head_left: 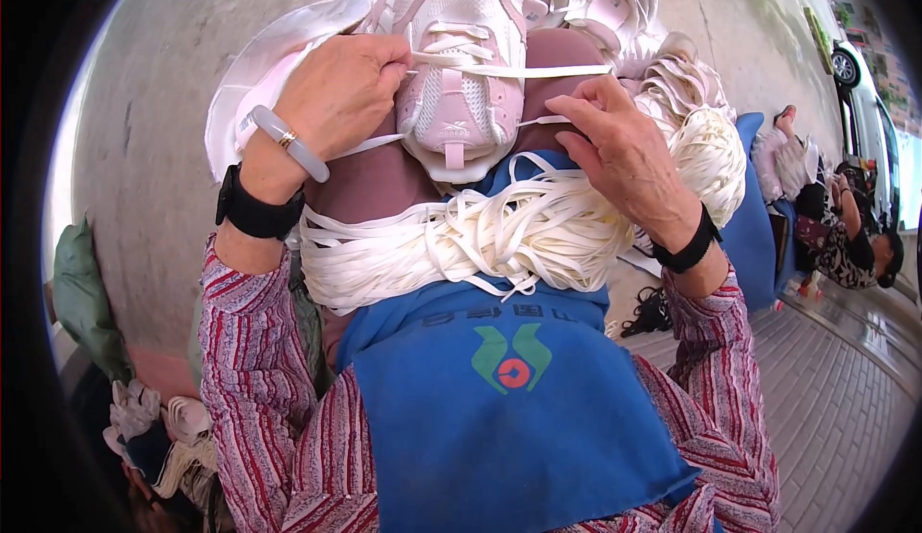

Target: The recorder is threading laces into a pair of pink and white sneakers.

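Lace drawn across a pink-and-white sneaker

The sneaker [463, 91] sits over my thighs, lettering beneath a small logo [455, 130] at its near end. My left hand [338, 89] pinches white lace [557, 72] at the shoe's edge. My right hand [624, 144] is half open, thumb and forefinger apart; I can't tell whether it grips the lace. Nearer lie a lace bundle [471, 235] and my blue apron [519, 447], printed with dark characters.
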Demonstrator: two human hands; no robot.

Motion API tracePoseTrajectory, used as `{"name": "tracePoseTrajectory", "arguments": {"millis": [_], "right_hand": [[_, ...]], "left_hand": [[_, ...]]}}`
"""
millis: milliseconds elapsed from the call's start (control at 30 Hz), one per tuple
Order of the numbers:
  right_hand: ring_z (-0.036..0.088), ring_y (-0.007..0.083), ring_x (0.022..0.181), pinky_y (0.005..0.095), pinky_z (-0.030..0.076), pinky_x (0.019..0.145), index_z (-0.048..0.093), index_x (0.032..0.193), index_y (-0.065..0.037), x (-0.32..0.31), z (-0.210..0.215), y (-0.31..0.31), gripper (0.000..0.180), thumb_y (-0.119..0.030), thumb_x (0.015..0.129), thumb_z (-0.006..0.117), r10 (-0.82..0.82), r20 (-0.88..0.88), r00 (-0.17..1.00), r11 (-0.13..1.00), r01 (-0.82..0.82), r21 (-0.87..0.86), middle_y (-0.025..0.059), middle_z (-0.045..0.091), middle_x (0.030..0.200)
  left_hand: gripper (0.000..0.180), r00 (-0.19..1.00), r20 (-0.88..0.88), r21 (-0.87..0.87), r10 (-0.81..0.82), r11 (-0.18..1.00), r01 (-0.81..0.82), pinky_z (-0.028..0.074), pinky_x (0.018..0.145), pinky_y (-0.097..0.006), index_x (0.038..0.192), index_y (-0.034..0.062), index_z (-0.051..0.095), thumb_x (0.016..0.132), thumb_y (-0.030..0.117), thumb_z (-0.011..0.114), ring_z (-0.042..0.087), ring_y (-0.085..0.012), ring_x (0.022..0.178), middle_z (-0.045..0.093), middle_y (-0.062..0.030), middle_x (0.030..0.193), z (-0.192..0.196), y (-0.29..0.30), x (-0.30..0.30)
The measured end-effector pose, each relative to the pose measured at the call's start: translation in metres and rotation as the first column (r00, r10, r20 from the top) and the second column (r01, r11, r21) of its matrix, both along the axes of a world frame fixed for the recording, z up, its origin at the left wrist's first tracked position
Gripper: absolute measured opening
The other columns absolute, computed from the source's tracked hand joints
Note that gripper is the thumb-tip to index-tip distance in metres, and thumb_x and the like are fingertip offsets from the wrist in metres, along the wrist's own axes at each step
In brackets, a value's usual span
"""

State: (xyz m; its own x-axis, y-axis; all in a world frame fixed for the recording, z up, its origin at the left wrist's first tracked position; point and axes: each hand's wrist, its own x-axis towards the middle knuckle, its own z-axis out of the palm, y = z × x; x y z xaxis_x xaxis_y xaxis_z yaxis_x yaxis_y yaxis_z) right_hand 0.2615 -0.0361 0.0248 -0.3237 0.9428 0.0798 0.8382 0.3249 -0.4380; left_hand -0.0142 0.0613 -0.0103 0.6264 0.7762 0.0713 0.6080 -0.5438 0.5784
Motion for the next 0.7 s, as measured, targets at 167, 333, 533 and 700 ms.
{"name": "tracePoseTrajectory", "arguments": {"millis": [167, 333, 533, 700], "right_hand": [[0.061, 0.0303, 0.074, 0.0402, 0.049, 0.059, 0.060, 0.088, -0.002, -0.001, -0.013, 0.007, 0.008, -0.005, 0.081, 0.061, 0.166, 0.138, 0.976, 0.986, -0.167, -0.004, 0.0114, 0.053, 0.092], [0.061, 0.0332, 0.074, 0.0411, 0.049, 0.065, 0.061, 0.085, 0.000, -0.008, -0.010, 0.016, 0.006, -0.006, 0.085, 0.058, 0.053, -0.082, 0.995, 0.999, -0.052, 0.010, 0.0139, 0.056, 0.085], [0.060, 0.0335, 0.075, 0.0403, 0.049, 0.068, 0.063, 0.089, 0.000, -0.013, -0.008, 0.023, 0.010, -0.008, 0.086, 0.059, 0.081, -0.091, 0.993, 0.997, -0.081, 0.013, 0.0140, 0.059, 0.085], [0.061, 0.0325, 0.076, 0.0386, 0.049, 0.069, 0.065, 0.087, 0.000, -0.028, -0.012, 0.037, 0.011, -0.010, 0.084, 0.061, 0.033, -0.161, 0.986, 0.994, -0.016, 0.107, 0.0140, 0.061, 0.081]], "left_hand": [[0.018, 0.991, 0.051, -0.187, 0.125, 0.976, -0.114, 0.045, 0.065, -0.033, 0.093, 0.0004, 0.060, 0.093, 0.015, 0.050, 0.057, -0.0267, 0.067, 0.060, -0.0135, 0.076, 0.005, -0.006, 0.001], [0.019, 0.979, 0.134, -0.151, 0.154, 0.979, -0.134, 0.045, 0.061, -0.032, 0.094, 0.0000, 0.061, 0.095, 0.015, 0.049, 0.056, -0.0224, 0.064, 0.060, -0.0103, 0.072, -0.008, -0.015, -0.002], [0.018, 0.984, 0.049, 0.016, 0.169, 0.985, -0.170, 0.045, 0.061, -0.032, 0.094, -0.0007, 0.061, 0.094, 0.015, 0.050, 0.057, -0.0214, 0.064, 0.061, -0.0089, 0.072, 0.001, -0.019, 0.003], [0.017, 0.989, 0.086, -0.049, 0.123, 0.992, -0.119, 0.048, 0.069, -0.044, 0.089, 0.0015, 0.061, 0.091, 0.015, 0.051, 0.061, -0.0378, 0.076, 0.063, -0.0190, 0.077, -0.003, -0.011, 0.002]]}}
